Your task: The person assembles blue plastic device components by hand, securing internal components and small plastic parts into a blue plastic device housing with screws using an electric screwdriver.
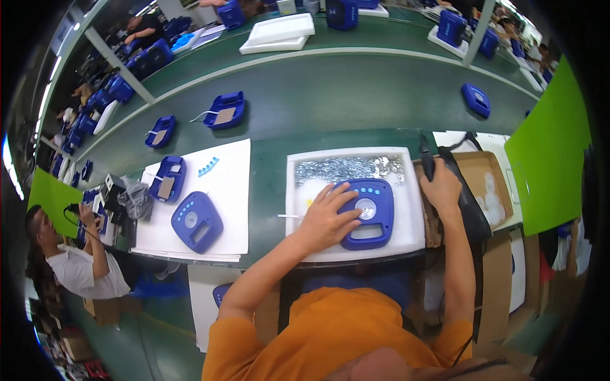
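A blue plastic casing (382,209), with a round clear centre, a row of light-blue buttons and a rectangular opening, lies in a white foam tray (416,216). My left hand (329,216) rests on its left side, fingers spread and flat. To the right of the tray, my right hand (443,185) is closed around a black electric screwdriver (427,157), held upright; its tip is not visible. Silvery bubble padding (343,169) lines the far part of the tray. A white cable end (287,216) sticks out past the tray's left edge.
Left, a white board (235,171) bears a blue casing (197,221), an open blue shell (168,179) and a light-blue button strip (208,167). More shells (225,111) lie on the green conveyor (305,95). A cardboard box (486,178) and green panel (553,152) stand right; a co-worker (89,267) is left.
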`<action>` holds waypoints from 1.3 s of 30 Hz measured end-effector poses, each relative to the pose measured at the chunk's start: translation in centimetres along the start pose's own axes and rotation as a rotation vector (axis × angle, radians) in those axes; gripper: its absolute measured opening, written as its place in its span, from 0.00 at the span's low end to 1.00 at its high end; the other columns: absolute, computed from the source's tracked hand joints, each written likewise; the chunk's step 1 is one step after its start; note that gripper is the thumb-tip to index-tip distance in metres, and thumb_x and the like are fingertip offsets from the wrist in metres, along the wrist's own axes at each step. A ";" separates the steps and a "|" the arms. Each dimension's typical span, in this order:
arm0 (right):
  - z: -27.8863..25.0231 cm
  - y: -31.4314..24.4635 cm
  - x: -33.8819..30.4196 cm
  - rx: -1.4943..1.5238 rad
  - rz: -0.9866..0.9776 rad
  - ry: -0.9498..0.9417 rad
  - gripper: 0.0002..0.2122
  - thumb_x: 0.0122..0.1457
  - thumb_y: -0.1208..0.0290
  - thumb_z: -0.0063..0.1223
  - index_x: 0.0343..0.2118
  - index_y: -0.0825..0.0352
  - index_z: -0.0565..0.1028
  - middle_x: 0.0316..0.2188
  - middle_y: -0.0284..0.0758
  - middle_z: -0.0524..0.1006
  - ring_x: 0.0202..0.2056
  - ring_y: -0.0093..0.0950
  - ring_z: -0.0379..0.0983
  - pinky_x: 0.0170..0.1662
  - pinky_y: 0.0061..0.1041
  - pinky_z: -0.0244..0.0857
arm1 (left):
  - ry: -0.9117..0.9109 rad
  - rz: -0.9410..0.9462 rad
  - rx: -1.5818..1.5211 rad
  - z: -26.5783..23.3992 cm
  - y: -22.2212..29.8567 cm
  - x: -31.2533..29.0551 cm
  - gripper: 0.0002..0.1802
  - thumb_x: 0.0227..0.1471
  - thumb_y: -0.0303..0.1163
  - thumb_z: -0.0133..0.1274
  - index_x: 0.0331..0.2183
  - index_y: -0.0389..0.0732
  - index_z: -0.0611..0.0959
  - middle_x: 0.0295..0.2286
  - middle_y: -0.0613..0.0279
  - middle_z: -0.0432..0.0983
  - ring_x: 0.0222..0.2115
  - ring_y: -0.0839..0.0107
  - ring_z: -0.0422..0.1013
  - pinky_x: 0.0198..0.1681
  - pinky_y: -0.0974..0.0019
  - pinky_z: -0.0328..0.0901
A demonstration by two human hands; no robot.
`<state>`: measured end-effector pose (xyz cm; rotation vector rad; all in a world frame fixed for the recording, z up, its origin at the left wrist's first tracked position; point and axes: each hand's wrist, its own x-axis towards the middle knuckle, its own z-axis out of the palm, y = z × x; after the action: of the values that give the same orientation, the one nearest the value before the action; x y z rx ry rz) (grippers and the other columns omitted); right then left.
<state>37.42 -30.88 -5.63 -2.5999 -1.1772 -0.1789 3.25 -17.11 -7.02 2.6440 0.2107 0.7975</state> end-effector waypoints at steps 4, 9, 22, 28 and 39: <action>-3.1 0.6 -0.1 0.527 0.106 0.307 0.23 0.68 0.59 0.66 0.58 0.71 0.77 0.47 0.51 0.88 0.47 0.51 0.86 0.52 0.47 0.76 | 0.004 0.003 -0.007 0.1 -0.5 -0.2 0.14 0.62 0.40 0.70 0.47 0.46 0.94 0.60 0.51 0.80 0.69 0.46 0.69 0.75 0.35 0.60; -9.8 -3.7 -3.2 1.377 0.173 0.264 0.10 0.71 0.75 0.65 0.50 0.72 0.77 0.40 0.38 0.83 0.41 0.29 0.82 0.51 0.31 0.77 | 0.024 -0.020 0.012 -0.6 -1.1 -0.5 0.13 0.62 0.39 0.70 0.47 0.47 0.94 0.61 0.52 0.80 0.69 0.45 0.70 0.75 0.36 0.59; -7.6 -14.3 -7.9 1.641 -0.143 0.084 0.16 0.72 0.77 0.65 0.57 0.68 0.71 0.33 0.37 0.81 0.32 0.27 0.81 0.41 0.29 0.77 | 0.019 -0.054 -0.037 -0.3 -0.6 -0.6 0.13 0.62 0.37 0.70 0.48 0.48 0.95 0.62 0.53 0.80 0.69 0.48 0.70 0.75 0.38 0.61; -7.1 -16.2 -6.9 1.687 -0.184 0.085 0.13 0.68 0.81 0.70 0.50 0.69 0.76 0.31 0.35 0.80 0.26 0.24 0.79 0.31 0.24 0.73 | 0.041 -0.049 -0.053 -0.2 -0.6 -0.6 0.14 0.62 0.37 0.71 0.48 0.49 0.94 0.62 0.54 0.80 0.69 0.48 0.71 0.75 0.39 0.61; -4.8 -18.0 -6.7 1.629 -0.236 0.161 0.13 0.64 0.81 0.75 0.45 0.69 0.78 0.30 0.32 0.81 0.25 0.21 0.80 0.28 0.21 0.73 | 0.034 -0.042 -0.047 -0.2 -0.9 -0.7 0.15 0.62 0.38 0.70 0.50 0.49 0.94 0.62 0.54 0.79 0.69 0.48 0.70 0.75 0.38 0.61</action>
<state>19.50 -25.83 1.06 -0.9988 -0.8786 0.3776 2.51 -16.43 -7.56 2.5746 0.2526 0.8234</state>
